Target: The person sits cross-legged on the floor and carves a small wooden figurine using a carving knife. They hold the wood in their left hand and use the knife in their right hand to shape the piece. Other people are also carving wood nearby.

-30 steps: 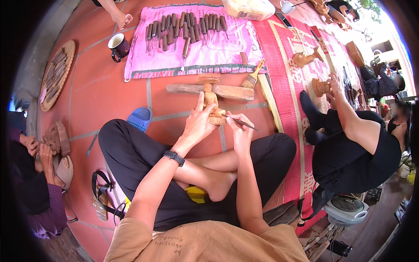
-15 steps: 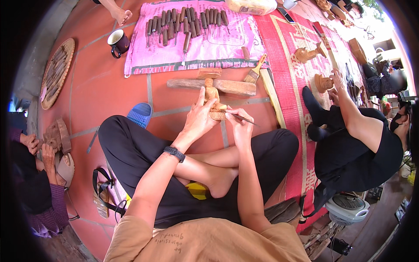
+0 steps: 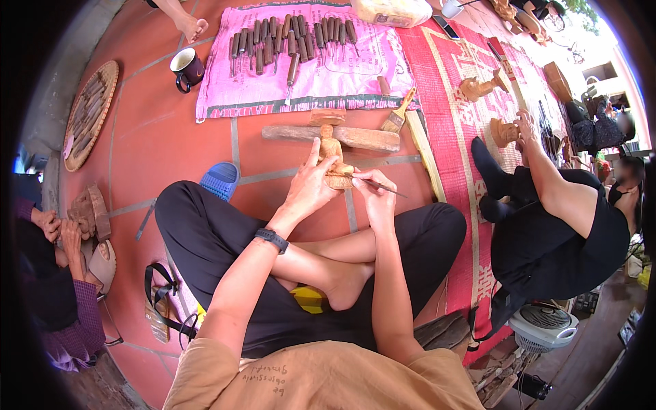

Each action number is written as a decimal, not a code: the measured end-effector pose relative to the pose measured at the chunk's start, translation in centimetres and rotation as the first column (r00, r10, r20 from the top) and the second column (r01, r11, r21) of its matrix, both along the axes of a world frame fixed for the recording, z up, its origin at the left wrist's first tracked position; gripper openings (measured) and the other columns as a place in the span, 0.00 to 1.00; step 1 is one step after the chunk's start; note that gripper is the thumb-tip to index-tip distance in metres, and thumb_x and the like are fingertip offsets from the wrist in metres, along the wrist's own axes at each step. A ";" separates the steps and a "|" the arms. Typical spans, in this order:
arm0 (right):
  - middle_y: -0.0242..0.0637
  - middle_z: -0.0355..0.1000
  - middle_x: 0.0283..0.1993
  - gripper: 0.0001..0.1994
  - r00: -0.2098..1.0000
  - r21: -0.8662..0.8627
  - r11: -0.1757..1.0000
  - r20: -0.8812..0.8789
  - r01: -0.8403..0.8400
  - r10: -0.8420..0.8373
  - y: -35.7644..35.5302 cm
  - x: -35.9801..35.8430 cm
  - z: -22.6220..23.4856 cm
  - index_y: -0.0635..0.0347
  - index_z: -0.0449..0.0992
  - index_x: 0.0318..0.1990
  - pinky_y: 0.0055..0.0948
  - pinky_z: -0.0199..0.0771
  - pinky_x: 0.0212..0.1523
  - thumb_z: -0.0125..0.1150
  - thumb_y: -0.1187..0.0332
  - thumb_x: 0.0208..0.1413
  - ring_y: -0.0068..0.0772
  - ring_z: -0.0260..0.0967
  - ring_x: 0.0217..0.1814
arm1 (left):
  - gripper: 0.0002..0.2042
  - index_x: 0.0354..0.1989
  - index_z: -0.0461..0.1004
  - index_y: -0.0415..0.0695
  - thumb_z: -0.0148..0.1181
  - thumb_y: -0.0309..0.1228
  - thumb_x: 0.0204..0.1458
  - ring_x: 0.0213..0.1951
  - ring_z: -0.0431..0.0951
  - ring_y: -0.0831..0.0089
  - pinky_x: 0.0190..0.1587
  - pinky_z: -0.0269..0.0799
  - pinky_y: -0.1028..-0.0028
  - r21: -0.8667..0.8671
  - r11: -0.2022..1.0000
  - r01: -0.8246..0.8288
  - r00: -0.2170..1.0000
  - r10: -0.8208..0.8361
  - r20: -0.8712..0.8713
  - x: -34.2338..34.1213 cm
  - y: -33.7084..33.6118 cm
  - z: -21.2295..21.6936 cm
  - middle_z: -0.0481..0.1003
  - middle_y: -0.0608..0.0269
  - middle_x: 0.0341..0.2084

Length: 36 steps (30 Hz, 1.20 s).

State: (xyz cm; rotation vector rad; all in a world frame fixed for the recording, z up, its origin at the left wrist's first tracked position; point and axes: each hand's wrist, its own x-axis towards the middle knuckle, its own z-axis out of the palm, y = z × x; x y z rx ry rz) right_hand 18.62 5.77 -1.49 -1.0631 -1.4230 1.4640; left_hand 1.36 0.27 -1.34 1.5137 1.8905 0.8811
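Observation:
A carved wooden figurine of a seated person leans against a wooden block on the tiled floor, its base toward me. My left hand grips the figurine's lower part from the left, one finger stretched up along its side. In my right hand is a slim carving chisel, pinched between the fingers. Its tip points left and meets the figurine near the base; the exact contact is too small to make out.
Many wooden-handled chisels lie on a pink sheet. A flat brush rests by the block. A dark mug and a blue slipper stand left. One co-worker sits right, another person's hands show left.
My hands stay almost in place. The chisel's tip has shifted very slightly at the figurine's base, and the view has moved a little.

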 end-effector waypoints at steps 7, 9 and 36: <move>0.44 0.78 0.40 0.03 0.964 -0.262 0.952 -0.170 0.155 -0.204 0.1 0.2 1.0 0.67 0.75 0.36 0.31 0.81 0.47 0.59 0.84 0.58 0.32 0.78 0.45 | 0.36 0.59 0.73 0.50 0.75 0.32 0.34 0.63 0.69 0.49 0.61 0.70 0.57 -0.059 0.998 0.012 0.997 -0.007 0.083 -0.9 -0.3 0.4 0.45 0.46 0.74; 0.42 0.77 0.42 0.02 0.979 -0.242 0.967 -0.164 0.081 -0.123 0.0 0.3 1.3 0.68 0.75 0.35 0.30 0.80 0.48 0.60 0.83 0.58 0.32 0.78 0.45 | 0.37 0.60 0.73 0.51 0.75 0.31 0.34 0.66 0.67 0.52 0.63 0.68 0.60 -0.078 0.997 0.020 0.994 -0.012 0.105 -1.0 -0.3 0.6 0.43 0.51 0.76; 0.40 0.78 0.39 0.02 0.972 -0.296 0.954 -0.210 0.037 -0.103 -0.4 0.2 1.1 0.65 0.75 0.36 0.31 0.81 0.50 0.63 0.78 0.58 0.32 0.78 0.48 | 0.36 0.57 0.70 0.53 0.73 0.30 0.32 0.67 0.65 0.49 0.63 0.68 0.59 -0.065 0.996 0.068 0.986 -0.057 0.154 -2.0 -0.1 0.6 0.43 0.51 0.75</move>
